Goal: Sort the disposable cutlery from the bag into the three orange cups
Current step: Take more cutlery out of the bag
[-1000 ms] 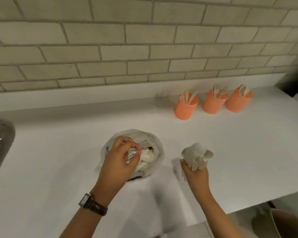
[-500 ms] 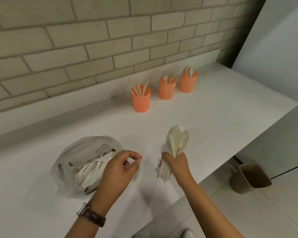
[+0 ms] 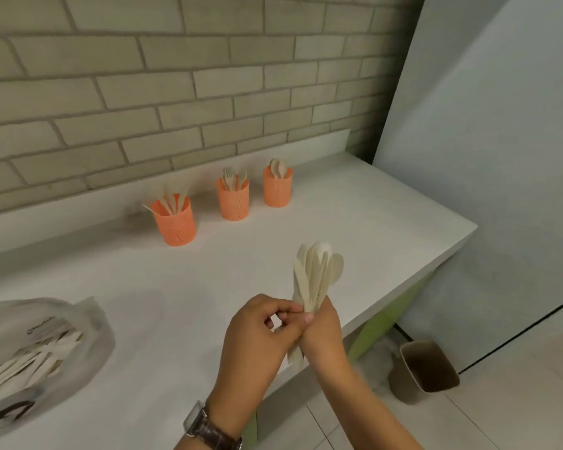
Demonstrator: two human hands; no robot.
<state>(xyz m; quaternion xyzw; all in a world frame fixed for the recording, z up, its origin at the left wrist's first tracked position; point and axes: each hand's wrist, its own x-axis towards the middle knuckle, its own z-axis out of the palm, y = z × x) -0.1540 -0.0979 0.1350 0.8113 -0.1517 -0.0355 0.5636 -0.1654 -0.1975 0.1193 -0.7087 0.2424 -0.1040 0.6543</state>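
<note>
Your right hand (image 3: 324, 339) was raised over the front edge of the desk (image 3: 355, 219), wrist bent up, fingers wrapped round a bundle of cutlery (image 3: 317, 274) held upright. The pieces were pale, flat and matte, fanning into rounded and pointed tips. Your left hand (image 3: 257, 336) came in from the side, fingers curled, thumb and fingertips pinching the bundle's handles just above your right fist. A dark-strapped watch (image 3: 205, 428) sat on that wrist.

The bag (image 3: 62, 339), thin cloudy plastic, lay slumped at the desk's left with more pale cutlery inside. Three orange mesh-textured cylinders stood near the brick wall (image 3: 208, 76): the left cup (image 3: 175, 224) held knives, the middle cup (image 3: 234, 203) forks, the right cup (image 3: 277, 190) spoons. A brown bin (image 3: 436, 371) stood on the floor.
</note>
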